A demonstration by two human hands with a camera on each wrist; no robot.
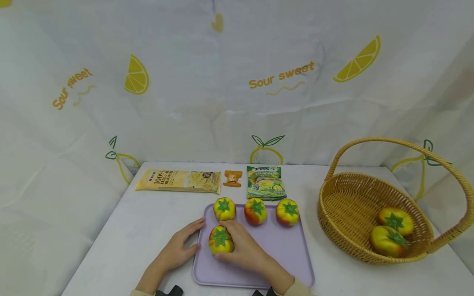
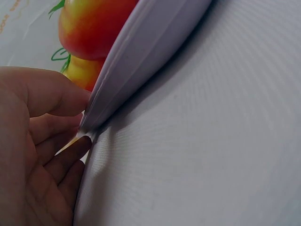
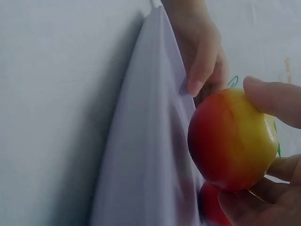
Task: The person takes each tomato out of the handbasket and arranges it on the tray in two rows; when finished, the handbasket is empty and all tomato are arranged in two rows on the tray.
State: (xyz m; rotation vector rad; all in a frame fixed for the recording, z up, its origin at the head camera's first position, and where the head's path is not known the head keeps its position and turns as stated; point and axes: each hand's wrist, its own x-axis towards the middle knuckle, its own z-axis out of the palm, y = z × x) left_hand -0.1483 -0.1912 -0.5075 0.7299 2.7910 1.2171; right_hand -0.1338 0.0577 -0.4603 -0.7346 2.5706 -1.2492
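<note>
My right hand (image 1: 246, 248) grips a yellow-red fruit (image 1: 220, 239) with a green star-shaped leaf cap, thumb on one side and fingers on the other. This held fruit (image 3: 233, 140) is over the left part of a lilac tray (image 1: 274, 259); whether it touches the tray I cannot tell. Along the tray's back edge sit three similar fruits: a left one (image 1: 224, 210), a middle one (image 1: 255, 211) and a right one (image 1: 287, 212). My left hand (image 1: 179, 246) lies beside the tray's left rim, its thumb and fingertips against the rim (image 2: 117, 61).
A wicker basket (image 1: 342, 242) with a tall handle stands at the right, holding two similar fruits (image 1: 395, 220). Behind the tray lie a long yellow food packet (image 1: 177, 181), a small orange packet (image 1: 232, 179) and a green Fox's packet (image 1: 265, 183). A white printed curtain hangs behind.
</note>
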